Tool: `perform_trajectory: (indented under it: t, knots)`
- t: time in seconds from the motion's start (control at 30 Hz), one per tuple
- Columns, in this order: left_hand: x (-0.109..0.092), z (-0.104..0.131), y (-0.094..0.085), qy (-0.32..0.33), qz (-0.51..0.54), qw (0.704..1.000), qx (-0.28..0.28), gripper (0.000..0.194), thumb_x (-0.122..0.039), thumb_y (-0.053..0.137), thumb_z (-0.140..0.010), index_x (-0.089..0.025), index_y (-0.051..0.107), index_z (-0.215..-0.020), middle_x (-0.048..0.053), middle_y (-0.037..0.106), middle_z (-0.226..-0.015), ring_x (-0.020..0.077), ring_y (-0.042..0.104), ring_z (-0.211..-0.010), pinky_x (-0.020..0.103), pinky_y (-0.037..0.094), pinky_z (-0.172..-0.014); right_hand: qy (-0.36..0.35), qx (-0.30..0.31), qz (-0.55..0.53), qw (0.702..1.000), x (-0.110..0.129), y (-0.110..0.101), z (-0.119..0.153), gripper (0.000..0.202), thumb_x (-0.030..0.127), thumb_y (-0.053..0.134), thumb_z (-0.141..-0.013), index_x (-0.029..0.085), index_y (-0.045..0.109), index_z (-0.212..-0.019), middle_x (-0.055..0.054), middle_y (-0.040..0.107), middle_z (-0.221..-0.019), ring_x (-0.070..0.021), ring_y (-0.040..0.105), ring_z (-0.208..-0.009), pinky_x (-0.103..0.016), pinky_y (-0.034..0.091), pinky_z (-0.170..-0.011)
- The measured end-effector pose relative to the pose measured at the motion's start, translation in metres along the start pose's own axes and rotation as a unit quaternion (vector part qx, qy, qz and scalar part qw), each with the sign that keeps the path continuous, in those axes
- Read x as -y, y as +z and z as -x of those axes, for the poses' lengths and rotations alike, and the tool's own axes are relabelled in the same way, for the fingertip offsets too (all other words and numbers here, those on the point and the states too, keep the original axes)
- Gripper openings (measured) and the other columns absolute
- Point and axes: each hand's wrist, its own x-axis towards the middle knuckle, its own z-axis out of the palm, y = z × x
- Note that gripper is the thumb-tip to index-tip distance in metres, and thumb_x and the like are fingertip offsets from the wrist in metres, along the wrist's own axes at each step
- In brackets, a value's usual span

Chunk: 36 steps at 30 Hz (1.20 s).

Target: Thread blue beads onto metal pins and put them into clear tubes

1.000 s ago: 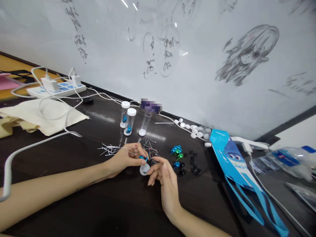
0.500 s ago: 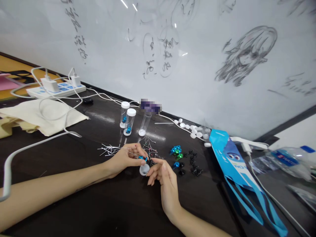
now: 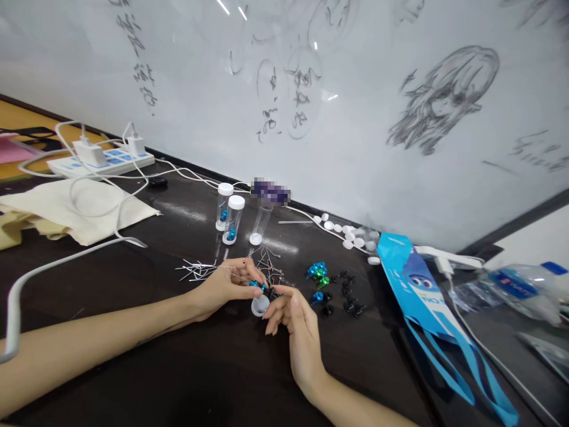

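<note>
A blue fitting (image 3: 255, 284), likely light, stiff and best taken by its rim, is pinched by the left hand (image 3: 227, 286), the right hand (image 3: 299, 323) loosely curled, its hold unclear.

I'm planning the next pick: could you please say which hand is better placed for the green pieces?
Probably the right hand: it is nearer the green pieces, while the left hand holds blue pieces.

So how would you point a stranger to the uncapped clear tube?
Start at the whiteboard behind the dark table. Between it and the left hand stand three clear tubes; the uncapped clear tube is the rightmost. Its top lacks the white cap both neighbours wear.
</note>
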Motion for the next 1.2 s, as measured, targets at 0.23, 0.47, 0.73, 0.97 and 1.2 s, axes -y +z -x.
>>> perform_trajectory:
  t: [0.23,0.47,0.73,0.97,1.2]
  knots:
    - [-0.0006,0.0011,0.0004,-0.003,0.007,1.0,-0.001,0.018,-0.011,0.08,-0.069,-0.015,0.064,-0.075,0.003,0.073,-0.087,0.0147,0.065,-0.083,0.027,0.049,-0.076,-0.001,-0.005,0.002,1.0,0.0003,0.0002,0.0003,0.035,0.042,0.037,-0.101,0.016,0.059,-0.108,-0.003,0.064,-0.071,-0.0133,0.057,-0.053,-0.025,0.047,-0.051]
    - [-0.0003,-0.0002,0.0001,-0.003,0.0,1.0,-0.004,0.018,-0.011,0.08,-0.069,-0.015,0.063,-0.075,0.003,0.073,-0.087,0.0151,0.066,-0.083,0.027,0.049,-0.075,0.003,-0.007,0.004,1.0,-0.0005,-0.0004,0.0001,0.034,0.042,0.037,-0.101,0.016,0.058,-0.111,-0.004,0.065,-0.073,-0.0131,0.057,-0.053,-0.025,0.045,-0.05]
    - [0.001,0.0002,-0.0003,0.001,-0.002,1.0,-0.006,0.019,-0.011,0.081,-0.068,-0.015,0.063,-0.074,0.003,0.073,-0.087,0.015,0.065,-0.082,0.027,0.049,-0.075,0.002,-0.006,0.006,1.0,-0.0003,-0.0002,-0.0004,0.035,0.042,0.037,-0.101,0.017,0.058,-0.111,-0.003,0.065,-0.072,-0.0129,0.057,-0.053,-0.025,0.044,-0.051]
    - [-0.0008,0.001,-0.0003,-0.002,-0.002,1.0,-0.005,0.018,-0.011,0.08,-0.069,-0.015,0.064,-0.075,0.003,0.073,-0.087,0.0151,0.065,-0.083,0.027,0.049,-0.076,0.004,0.002,0.003,1.0,0.0004,-0.0002,0.0003,0.036,0.044,0.038,-0.1,0.016,0.06,-0.109,-0.003,0.064,-0.071,-0.013,0.057,-0.053,-0.025,0.045,-0.051]
    - [0.0006,-0.0006,0.0001,-0.002,-0.005,1.0,-0.006,0.019,-0.012,0.081,-0.069,-0.015,0.063,-0.074,0.003,0.072,-0.087,0.015,0.065,-0.083,0.027,0.049,-0.076,0.004,-0.002,0.004,1.0,-0.0013,-0.0012,-0.0007,0.036,0.042,0.037,-0.101,0.016,0.059,-0.11,-0.004,0.065,-0.072,-0.0132,0.057,-0.053,-0.025,0.045,-0.051]
